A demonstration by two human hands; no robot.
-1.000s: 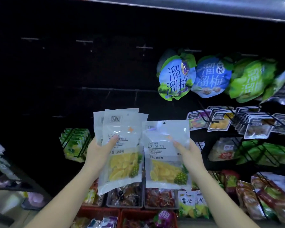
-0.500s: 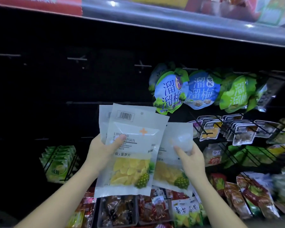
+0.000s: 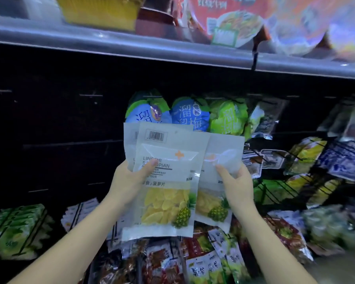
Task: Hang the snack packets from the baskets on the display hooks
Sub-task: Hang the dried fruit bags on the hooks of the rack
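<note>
Pineapple packets (image 3: 166, 181) fill both hands, so start at the fingers (image 3: 152, 163). The left hand (image 3: 127, 181) is curled round a fanned stack of them, with the thumb pressed across the printed front and the other fingers hidden behind. The right hand (image 3: 239, 185) pinches a single packet (image 3: 219, 203) the same way, thumb on its clear window.

A second ago this single packet is held beside the stack, face fully showing. Now its left edge is tucked behind the front packet of the stack, so the two overlap.

Both lots also stand higher against the blue bag (image 3: 190, 115) that hangs on the display. A second ago they are well below it; now their top edges cover its lower part.

For the task, this looks like the lift towards the hook row, not the hanging itself, since no pineapple packet is on a hook yet. Bare hooks (image 3: 90, 95) show to the left of the blue bag, at about its height, and seem the likely place.

The small hole (image 3: 175, 132) at the top of the front packet has yet to meet a hook tip. One packet will probably need freeing from the overlap first.

Above the blue bag runs the metal shelf (image 3: 172, 52). Green bags (image 3: 19, 228) hang well below and left of it.
</note>
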